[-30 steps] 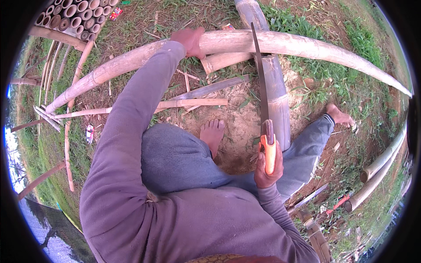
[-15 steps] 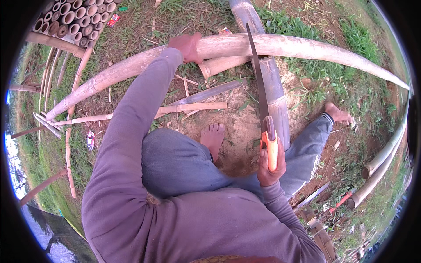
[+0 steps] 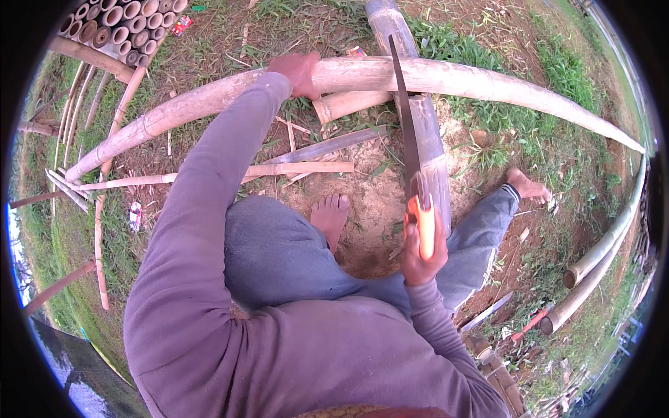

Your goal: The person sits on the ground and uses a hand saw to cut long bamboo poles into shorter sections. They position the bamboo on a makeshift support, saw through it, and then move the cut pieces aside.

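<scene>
A long pale bamboo pole (image 3: 481, 78) lies crosswise in front of me, bowed by the lens. My left hand (image 3: 298, 74) is closed over it left of the middle, bearing on it from above. In my right hand (image 3: 423, 259) is a handsaw (image 3: 410, 143), gripped by its orange handle. Its dark blade crosses the pole, tip pointing away from me; how deep the teeth sit cannot be seen. Beneath the pole runs a thicker grey bamboo log (image 3: 433, 150). A short bamboo piece (image 3: 348, 104) lies just under the pole, beside the log.
Split bamboo strips (image 3: 300, 168) lie near my bare foot (image 3: 329, 214). Stacked cut bamboo tubes (image 3: 129, 31) fill the far left, by a pole frame (image 3: 104, 202). Two bamboo poles (image 3: 592, 261) lie at right, near a long blade (image 3: 488, 311) and red-handled tool (image 3: 531, 324).
The saw and my right hand have slid slightly away from me along the cut line. My left hand keeps its hold on the pole. The whole view has shifted a little.
</scene>
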Tool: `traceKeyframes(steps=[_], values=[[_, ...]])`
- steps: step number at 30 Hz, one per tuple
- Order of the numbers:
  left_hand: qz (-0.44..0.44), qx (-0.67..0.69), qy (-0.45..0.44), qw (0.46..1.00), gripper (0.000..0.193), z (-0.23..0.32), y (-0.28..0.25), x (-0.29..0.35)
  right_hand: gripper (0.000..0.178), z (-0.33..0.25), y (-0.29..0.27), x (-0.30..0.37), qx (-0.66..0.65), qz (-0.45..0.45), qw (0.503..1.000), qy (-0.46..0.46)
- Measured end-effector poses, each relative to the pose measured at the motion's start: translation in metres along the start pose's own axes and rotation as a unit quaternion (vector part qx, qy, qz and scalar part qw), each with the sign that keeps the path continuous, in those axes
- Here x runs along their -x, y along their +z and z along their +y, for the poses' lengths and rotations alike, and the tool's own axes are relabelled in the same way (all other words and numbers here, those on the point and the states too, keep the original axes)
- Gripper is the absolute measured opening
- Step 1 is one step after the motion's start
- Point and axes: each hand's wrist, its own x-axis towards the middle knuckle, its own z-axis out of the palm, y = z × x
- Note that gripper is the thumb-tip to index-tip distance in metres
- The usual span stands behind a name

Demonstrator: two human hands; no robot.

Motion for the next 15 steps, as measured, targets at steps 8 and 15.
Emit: traceKeyframes(steps=[8,15], values=[[0.022,0.002,0.013,1.000,0.083,0.009,0.002,-0.004,0.048,0.024,0.069,-0.129,-0.002,0.022,0.999,-0.027],[0.017,0.002,-0.007,1.000,0.081,0.009,-0.003,-0.001,0.067,0.020,0.057,-0.122,0.091,-0.007,0.991,-0.095]])
